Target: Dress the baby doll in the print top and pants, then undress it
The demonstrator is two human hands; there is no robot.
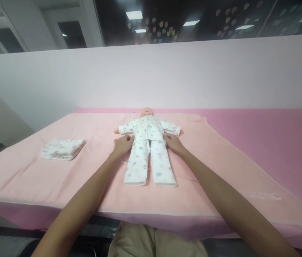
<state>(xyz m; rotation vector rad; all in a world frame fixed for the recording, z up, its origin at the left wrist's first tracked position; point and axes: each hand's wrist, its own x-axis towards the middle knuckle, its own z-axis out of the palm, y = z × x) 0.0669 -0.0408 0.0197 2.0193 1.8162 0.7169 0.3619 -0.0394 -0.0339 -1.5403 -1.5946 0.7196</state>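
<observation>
A baby doll [147,112] lies on its back, head toward the wall and arms stretched out sideways. It wears a white patterned long-sleeved top [149,127] and matching trousers [137,166], whose legs lie straight and slightly apart. My left hand [124,144], fingers curled, pinches the top's lower edge at the waist on the left. At the opposite side of the waist, my right hand [174,143] has its fingers closed on the hem. The fingertips are partly hidden against the cloth. No feet show past the trouser cuffs.
A folded white patterned cloth [63,149] lies to the left. Beneath everything spreads a pale pink blanket [94,192], over a darker pink table covering [268,135]. A white wall [167,76] with dark glass above borders the far side. The table's front edge is close to my lap.
</observation>
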